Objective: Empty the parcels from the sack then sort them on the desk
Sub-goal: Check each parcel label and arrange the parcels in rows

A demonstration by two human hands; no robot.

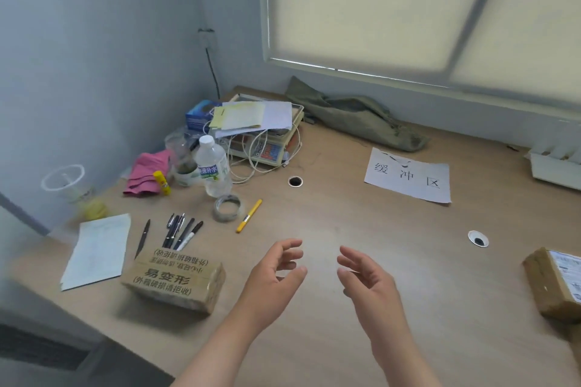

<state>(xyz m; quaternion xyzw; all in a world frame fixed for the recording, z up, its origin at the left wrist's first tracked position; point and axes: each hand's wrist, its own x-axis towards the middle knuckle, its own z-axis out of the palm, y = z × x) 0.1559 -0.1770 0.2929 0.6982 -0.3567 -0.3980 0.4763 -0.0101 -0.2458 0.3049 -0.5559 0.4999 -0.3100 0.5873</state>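
Both hands hover empty over the tabletop point(361, 355), palms facing: left hand point(276, 273) and right hand point(366, 276), fingers loosely spread and curled. The limp sack point(355, 116) lies flat by the far wall. One parcel point(174, 280) sits left of the hands, another parcel point(556, 283) at the right edge.

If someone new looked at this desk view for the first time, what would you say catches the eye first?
Probably the two bare hands, the left hand and the right hand, open and empty above the bare middle of the desk. Next, the cardboard parcel with bold printing near the left front edge, and the white paper sign lying flat further back. Behind it, the limp green sack lies by the wall.
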